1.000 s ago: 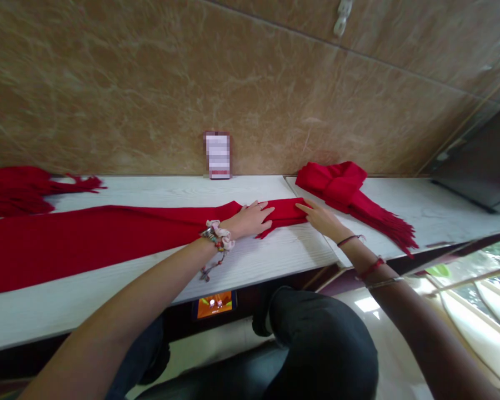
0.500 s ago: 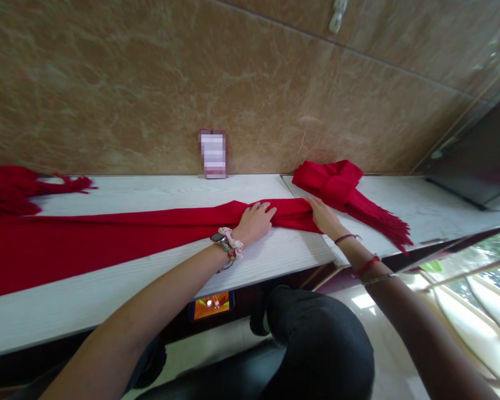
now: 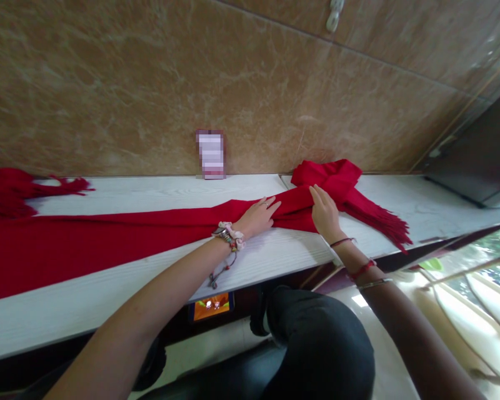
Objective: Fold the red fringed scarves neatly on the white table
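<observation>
A long red scarf lies stretched along the white tabletop, running from the left edge to the middle. My left hand rests flat on its right end, fingers stretched out. My right hand lies on the same end a little further right, fingers flat and pressing the cloth toward a folded red scarf with fringe. The two red cloths touch where my right hand is.
Another red fringed scarf sits at the far left by the marble wall. A small blurred card leans against the wall. A dark object stands at the right. A lit phone screen shows under the table, above my knees.
Both hands have slid the scarf's right end further right, until it meets the folded scarf. The right hand now lies on top of the cloth instead of at its tip.
</observation>
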Motion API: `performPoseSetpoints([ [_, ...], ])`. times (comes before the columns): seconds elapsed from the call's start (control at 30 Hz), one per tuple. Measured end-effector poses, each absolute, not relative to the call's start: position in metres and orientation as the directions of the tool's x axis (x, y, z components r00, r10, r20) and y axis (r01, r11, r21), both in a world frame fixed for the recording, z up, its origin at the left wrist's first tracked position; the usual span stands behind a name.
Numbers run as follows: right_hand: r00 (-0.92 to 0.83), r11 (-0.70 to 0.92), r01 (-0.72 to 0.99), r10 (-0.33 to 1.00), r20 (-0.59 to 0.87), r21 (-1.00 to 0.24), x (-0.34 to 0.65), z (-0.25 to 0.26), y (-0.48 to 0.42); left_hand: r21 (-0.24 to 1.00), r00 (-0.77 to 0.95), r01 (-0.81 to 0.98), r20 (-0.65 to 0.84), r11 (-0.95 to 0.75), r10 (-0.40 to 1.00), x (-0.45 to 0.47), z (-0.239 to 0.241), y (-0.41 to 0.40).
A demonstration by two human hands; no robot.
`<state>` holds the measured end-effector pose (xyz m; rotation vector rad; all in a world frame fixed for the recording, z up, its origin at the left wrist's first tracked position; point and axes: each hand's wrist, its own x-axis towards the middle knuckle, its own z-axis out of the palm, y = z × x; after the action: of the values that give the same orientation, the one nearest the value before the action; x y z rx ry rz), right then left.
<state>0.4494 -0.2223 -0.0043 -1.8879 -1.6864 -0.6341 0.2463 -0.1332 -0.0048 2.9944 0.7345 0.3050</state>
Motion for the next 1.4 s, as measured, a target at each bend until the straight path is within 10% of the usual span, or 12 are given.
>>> performPoseSetpoints([
  [0.27, 0.419, -0.453, 0.891, 0.847, 0.327, 0.030, 0.411, -0.013, -0.278, 0.104, 0.919, 0.378, 0.082, -0.920, 0.386, 0.246, -0.003, -0.122],
  [0.6, 0.072, -0.071, 0.997, 0.911, 0.405, -0.018, 0.445, 0.003, -0.194, -0.005, 0.840, 0.532, 0.130, -0.847, 0.527, 0.219, 0.004, -0.133],
  [0.9, 0.135, -0.048, 0.989, 0.697, 0.704, -0.141, 0.441, 0.018, -0.217, 0.150, 0.834, 0.514, 0.143, -0.845, 0.533, 0.227, -0.003, -0.130],
  [1.17, 0.163, -0.059, 0.974, 0.852, 0.497, -0.218, 0.482, -0.036, -0.219, 0.287, 0.860, 0.506, -0.105, -0.813, 0.499, 0.250, 0.016, -0.112],
  [1.4, 0.169, -0.005, 0.959, 0.812, 0.559, -0.283, 0.489, -0.026, -0.207, 0.553, 0.913, 0.350, -0.020, -0.756, 0.408, 0.268, 0.023, -0.087],
])
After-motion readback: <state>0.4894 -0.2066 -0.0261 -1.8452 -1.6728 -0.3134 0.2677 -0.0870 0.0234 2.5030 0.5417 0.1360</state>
